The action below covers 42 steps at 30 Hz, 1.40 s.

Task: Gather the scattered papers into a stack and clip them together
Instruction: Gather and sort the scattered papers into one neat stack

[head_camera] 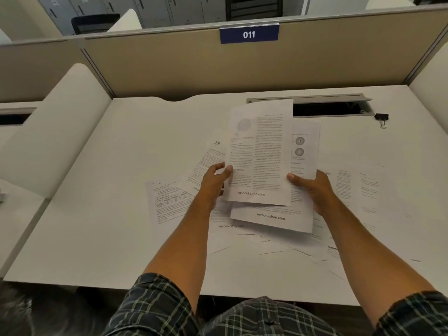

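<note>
— What have my hands got?

— My left hand (214, 181) pinches the left edge of the top sheet (260, 154), thumb on its face, fingers curled behind. My right hand (312, 190) grips the right edge the same way, thumb on top. Between them I hold the sheet tilted up off the desk (97, 214), with at least one more printed page just under it.

— And the rest of the papers?

— The scattered papers (169, 202) lie flat around and beneath my hands, overlapping: one to the left with a table on it, one marked 28 farther back, more to the right and near me.

— The clip?

— The binder clip (381, 118) sits far right on the desk, well apart from the papers, just beside the open cable slot (332, 109). Beyond it stands the partition (169, 64) with the sign (249, 34) reading 011.
</note>
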Each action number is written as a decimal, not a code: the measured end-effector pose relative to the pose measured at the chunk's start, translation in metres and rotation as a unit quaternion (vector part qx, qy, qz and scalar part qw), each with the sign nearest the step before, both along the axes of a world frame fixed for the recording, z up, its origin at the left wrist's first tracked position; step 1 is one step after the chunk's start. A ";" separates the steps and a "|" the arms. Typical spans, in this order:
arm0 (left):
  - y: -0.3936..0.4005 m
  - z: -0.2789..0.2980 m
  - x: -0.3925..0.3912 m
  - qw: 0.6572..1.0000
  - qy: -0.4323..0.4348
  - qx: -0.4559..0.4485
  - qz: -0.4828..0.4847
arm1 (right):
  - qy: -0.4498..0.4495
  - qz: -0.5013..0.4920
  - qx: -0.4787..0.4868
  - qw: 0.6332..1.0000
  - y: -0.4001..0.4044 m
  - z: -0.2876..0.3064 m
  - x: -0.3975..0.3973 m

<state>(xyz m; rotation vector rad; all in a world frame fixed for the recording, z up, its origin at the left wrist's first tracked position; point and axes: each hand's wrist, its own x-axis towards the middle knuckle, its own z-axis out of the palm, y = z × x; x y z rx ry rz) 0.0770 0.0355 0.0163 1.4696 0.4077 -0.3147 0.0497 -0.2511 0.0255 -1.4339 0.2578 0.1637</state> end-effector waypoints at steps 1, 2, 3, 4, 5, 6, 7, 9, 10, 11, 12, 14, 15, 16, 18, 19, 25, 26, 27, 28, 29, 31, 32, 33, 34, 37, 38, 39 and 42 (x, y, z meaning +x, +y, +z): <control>0.000 0.001 0.001 1.000 -0.012 0.000 -0.015 | 0.002 0.006 0.007 1.000 0.000 0.000 -0.001; 0.000 0.002 0.001 0.999 -0.028 -0.001 -0.038 | 0.007 0.007 0.014 1.000 0.000 -0.001 -0.001; 0.001 0.003 0.000 0.997 -0.046 -0.002 -0.066 | 0.011 0.007 0.020 1.000 -0.001 -0.001 -0.001; 0.001 0.004 0.000 0.994 -0.057 -0.002 -0.089 | 0.013 0.006 0.024 1.000 -0.001 -0.001 -0.001; 0.000 0.005 -0.001 0.992 -0.061 0.002 -0.108 | 0.013 0.005 0.024 1.000 -0.001 -0.001 -0.001; -0.001 0.007 -0.002 0.991 -0.059 0.011 -0.121 | 0.010 0.003 0.021 1.000 -0.001 -0.001 -0.001; -0.003 0.009 -0.003 0.990 -0.054 0.025 -0.129 | 0.004 0.000 0.018 1.000 -0.001 -0.001 0.000; -0.006 0.011 -0.005 0.990 -0.040 0.040 -0.133 | -0.012 -0.002 0.019 1.000 -0.002 -0.001 0.000; -0.007 0.013 -0.005 0.990 -0.033 0.037 -0.129 | -0.018 0.000 0.024 1.000 -0.003 0.001 0.000; -0.007 0.015 -0.005 0.992 -0.031 0.025 -0.120 | -0.023 0.006 0.031 0.999 -0.003 0.002 -0.001; -0.007 0.016 -0.005 0.993 -0.031 0.008 -0.111 | -0.026 0.013 0.037 0.999 -0.005 0.003 -0.001; -0.009 0.019 -0.005 0.992 -0.042 -0.031 -0.118 | -0.037 0.029 0.038 0.998 -0.007 0.007 -0.002; -0.010 0.022 -0.006 0.989 -0.052 -0.047 -0.134 | -0.044 0.037 0.032 0.998 -0.008 0.009 -0.002; -0.013 0.026 -0.006 0.985 -0.064 -0.061 -0.148 | -0.051 0.045 0.022 0.997 -0.007 0.010 -0.002; -0.020 0.034 -0.008 0.979 -0.088 -0.075 -0.168 | -0.065 0.051 0.006 0.997 -0.005 0.014 -0.002; -0.023 0.038 -0.008 0.978 -0.099 -0.073 -0.169 | -0.073 0.049 0.003 0.996 -0.003 0.017 -0.002; -0.031 0.059 -0.001 0.980 -0.133 -0.032 -0.146 | -0.146 0.014 -0.019 0.989 -0.001 0.029 -0.004; -0.031 0.060 -0.001 0.979 -0.138 -0.023 -0.151 | -0.151 0.013 -0.026 0.988 -0.002 0.030 -0.005; -0.031 0.058 -0.002 0.977 -0.140 -0.015 -0.158 | -0.151 0.011 -0.032 0.988 -0.004 0.030 -0.006; -0.031 0.056 -0.004 0.976 -0.140 -0.006 -0.167 | -0.149 0.009 -0.034 0.988 -0.005 0.028 -0.006; -0.031 0.051 -0.005 0.975 -0.139 -0.003 -0.176 | -0.148 0.010 -0.030 0.988 -0.006 0.026 -0.007; -0.032 0.038 -0.012 0.973 -0.135 0.004 -0.186 | -0.151 0.006 -0.024 0.988 -0.005 0.022 -0.010; -0.034 0.034 -0.014 0.974 -0.134 0.015 -0.181 | -0.158 0.003 -0.026 0.987 -0.004 0.019 -0.011; -0.035 0.032 -0.017 0.974 -0.136 0.036 -0.175 | -0.166 0.004 -0.031 0.986 -0.002 0.018 -0.011; -0.036 0.031 -0.018 0.973 -0.141 0.068 -0.170 | -0.173 0.016 -0.040 0.984 -0.001 0.019 -0.011; -0.037 0.035 -0.013 0.971 -0.146 0.120 -0.150 | -0.226 0.053 -0.053 0.971 -0.001 0.025 -0.010; -0.039 0.041 -0.012 0.976 -0.135 0.107 -0.132 | -0.241 0.053 -0.041 0.968 -0.003 0.027 -0.009; -0.040 0.046 -0.011 0.981 -0.119 0.104 -0.116 | -0.258 0.055 -0.030 0.964 -0.006 0.029 -0.008; -0.038 0.049 -0.009 0.981 -0.132 0.082 -0.114 | -0.299 0.061 -0.027 0.952 -0.010 0.035 -0.005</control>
